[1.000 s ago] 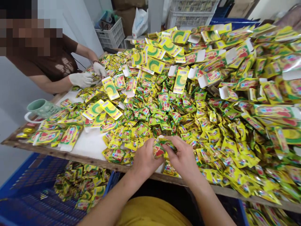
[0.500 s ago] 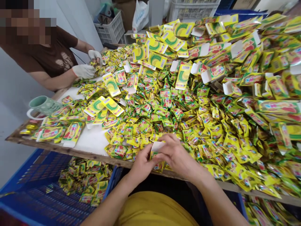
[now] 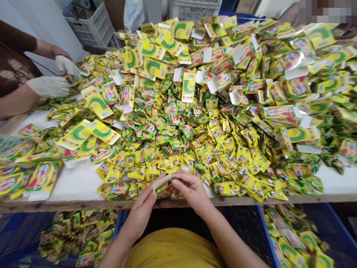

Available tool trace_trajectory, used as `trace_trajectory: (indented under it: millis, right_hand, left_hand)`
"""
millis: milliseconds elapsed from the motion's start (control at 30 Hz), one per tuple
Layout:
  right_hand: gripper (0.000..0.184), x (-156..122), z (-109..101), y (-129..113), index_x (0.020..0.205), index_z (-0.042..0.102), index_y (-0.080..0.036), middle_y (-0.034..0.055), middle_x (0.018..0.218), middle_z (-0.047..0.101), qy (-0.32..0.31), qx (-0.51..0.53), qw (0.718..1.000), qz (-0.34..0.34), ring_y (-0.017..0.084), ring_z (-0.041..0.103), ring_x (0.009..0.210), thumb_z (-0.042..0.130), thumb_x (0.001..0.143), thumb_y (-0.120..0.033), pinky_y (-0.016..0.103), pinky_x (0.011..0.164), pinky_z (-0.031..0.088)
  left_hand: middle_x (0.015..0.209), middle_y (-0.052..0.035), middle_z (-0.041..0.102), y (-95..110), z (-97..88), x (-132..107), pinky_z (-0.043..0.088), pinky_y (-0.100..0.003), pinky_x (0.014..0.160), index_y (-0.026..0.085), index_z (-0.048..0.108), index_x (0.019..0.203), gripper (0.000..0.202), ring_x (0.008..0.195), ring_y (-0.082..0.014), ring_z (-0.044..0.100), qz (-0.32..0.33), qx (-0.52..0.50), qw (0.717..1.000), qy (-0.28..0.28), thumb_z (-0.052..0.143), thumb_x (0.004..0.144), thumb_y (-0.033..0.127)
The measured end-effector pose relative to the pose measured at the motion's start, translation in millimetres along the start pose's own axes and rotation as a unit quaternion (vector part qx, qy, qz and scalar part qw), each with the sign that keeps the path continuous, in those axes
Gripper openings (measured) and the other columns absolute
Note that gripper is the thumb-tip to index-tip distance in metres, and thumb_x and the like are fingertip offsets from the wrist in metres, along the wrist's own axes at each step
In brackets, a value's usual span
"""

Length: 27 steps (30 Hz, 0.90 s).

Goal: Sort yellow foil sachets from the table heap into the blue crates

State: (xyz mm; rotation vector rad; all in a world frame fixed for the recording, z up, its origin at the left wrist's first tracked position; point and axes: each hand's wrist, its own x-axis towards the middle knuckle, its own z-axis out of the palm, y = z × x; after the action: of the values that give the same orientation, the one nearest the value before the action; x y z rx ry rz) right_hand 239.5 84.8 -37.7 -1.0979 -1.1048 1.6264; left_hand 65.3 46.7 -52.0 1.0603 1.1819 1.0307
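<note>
Close to the table's front edge I hold a small open carton (image 3: 162, 182) between both hands. My left hand (image 3: 142, 210) grips its left end, thumb and fingers closed round it. At the other end, my right hand (image 3: 189, 190) has its thumb and fingers closed on the carton's edge. The carton's pale cardboard inside faces me, and a bit of green and yellow print shows below it. Just beyond my hands lies a heap of small yellow and green candy packets (image 3: 173, 130).
Flat and opened yellow cartons (image 3: 189, 87) are piled at the back. Blue crates (image 3: 331, 234) with packets and cartons stand below the wooden table edge (image 3: 83, 205). At the left, a co-worker's gloved hands (image 3: 50, 86) handle packets. A white crate (image 3: 90, 28) stands behind.
The view has swung to the right. The carton has turned, so its opening now faces me, and my hands have moved apart to its two ends.
</note>
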Motion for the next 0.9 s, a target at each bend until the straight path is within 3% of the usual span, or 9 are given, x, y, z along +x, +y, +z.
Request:
trace_trajectory:
  millis: [100, 167, 333, 467, 600, 667, 733, 833, 900]
  right_hand:
    - [0.029, -4.9, -3.6, -9.2, 0.081, 0.068, -0.02, -0.0018, 0.07, 0.053, -0.059, 0.001, 0.998, 0.031, 0.008, 0.045, 0.055, 0.073, 0.069, -0.046, 0.02, 0.047, 0.041]
    - [0.029, -7.6, -5.0, -12.7, 0.079, 0.065, -0.019, -0.0041, 0.064, 0.049, -0.084, -0.013, 0.996, 0.037, 0.008, 0.041, 0.055, 0.075, 0.069, -0.044, 0.019, 0.049, 0.037]
    - [0.03, -11.9, -8.8, -16.8, 0.079, 0.061, -0.017, -0.0034, 0.064, 0.05, -0.068, -0.02, 0.996, 0.053, 0.009, 0.043, 0.057, 0.071, 0.073, -0.045, 0.02, 0.05, 0.037]
    - [0.027, -11.8, -10.6, -15.6, 0.079, 0.057, -0.018, -0.0051, 0.061, 0.047, -0.06, 0.001, 0.995, 0.075, 0.009, 0.043, 0.052, 0.069, 0.075, -0.042, 0.02, 0.047, 0.038]
    - [0.018, -2.6, -11.3, -8.3, 0.073, 0.056, -0.019, -0.0066, 0.057, 0.046, -0.008, 0.018, 0.997, 0.078, 0.007, 0.041, 0.044, 0.067, 0.073, -0.033, 0.019, 0.04, 0.037]
    - [0.012, 2.9, -10.7, -5.3, 0.074, 0.061, -0.019, -0.0057, 0.058, 0.05, 0.046, 0.006, 0.998, 0.041, 0.006, 0.04, 0.04, 0.067, 0.072, -0.029, 0.019, 0.036, 0.036]
    - [0.011, 6.3, -8.7, -4.0, 0.082, 0.07, -0.02, -0.0012, 0.069, 0.059, 0.066, -0.043, 0.997, -0.027, 0.008, 0.046, 0.044, 0.067, 0.074, -0.027, 0.021, 0.039, 0.041]
    - [0.018, 7.4, -3.3, -4.9, 0.094, 0.075, -0.024, 0.0066, 0.086, 0.069, 0.031, -0.117, 0.986, -0.112, 0.016, 0.061, 0.067, 0.065, 0.08, -0.029, 0.025, 0.05, 0.051]
    - [0.018, 7.7, 0.4, -6.4, 0.094, 0.076, -0.025, 0.0081, 0.088, 0.071, 0.022, -0.129, 0.984, -0.118, 0.019, 0.064, 0.077, 0.063, 0.083, -0.031, 0.027, 0.053, 0.054]
  left_hand:
    - [0.111, -0.0091, 0.07, 19.6, 7.3, 8.8, 0.036, -0.045, 0.107, 0.019, 0.077, 0.091, 0.026, 0.119, -0.0285, 0.053, -0.055, -0.131, 0.99, -0.015, 0.056, 0.076, 0.015]
    - [0.104, -0.0086, 0.071, 32.5, 13.4, 13.5, 0.037, -0.045, 0.106, 0.018, 0.078, 0.078, 0.023, 0.113, -0.028, 0.057, -0.081, -0.139, 0.987, -0.021, 0.057, 0.072, 0.01]
    - [0.115, -0.0052, 0.065, 49.6, 26.8, 12.5, 0.036, -0.037, 0.106, 0.024, 0.074, 0.103, 0.034, 0.116, -0.0228, 0.054, -0.085, -0.078, 0.99, -0.08, 0.052, 0.08, 0.012]
    - [0.112, -0.0029, 0.063, 52.8, 32.6, 14.0, 0.038, -0.035, 0.102, 0.029, 0.07, 0.11, 0.04, 0.112, -0.0205, 0.053, -0.057, 0.028, 0.996, -0.057, 0.049, 0.081, 0.013]
    - [0.115, -0.0032, 0.064, 50.4, 32.8, 24.8, 0.043, -0.034, 0.096, 0.029, 0.06, 0.124, 0.044, 0.108, -0.0204, 0.057, -0.072, -0.022, 0.996, -0.057, 0.054, 0.081, 0.017]
    - [0.113, -0.0047, 0.066, 47.7, 29.7, 30.7, 0.042, -0.033, 0.097, 0.023, 0.064, 0.115, 0.035, 0.108, -0.0202, 0.058, -0.06, -0.083, 0.993, -0.059, 0.054, 0.082, 0.019]
    - [0.103, -0.0052, 0.07, 44.4, 24.9, 34.7, 0.042, -0.031, 0.096, 0.018, 0.07, 0.099, 0.024, 0.102, -0.019, 0.06, -0.047, -0.114, 0.992, -0.023, 0.055, 0.08, 0.016]
    - [0.084, -0.0034, 0.072, 39.0, 16.4, 35.4, 0.047, -0.029, 0.085, 0.016, 0.071, 0.085, 0.017, 0.085, -0.0171, 0.064, -0.049, -0.079, 0.993, 0.07, 0.059, 0.074, 0.011]
    - [0.087, -0.0044, 0.074, 35.8, 11.1, 33.0, 0.049, -0.029, 0.082, 0.016, 0.072, 0.086, 0.015, 0.085, -0.0182, 0.065, -0.036, -0.041, 0.995, 0.088, 0.063, 0.074, 0.014]
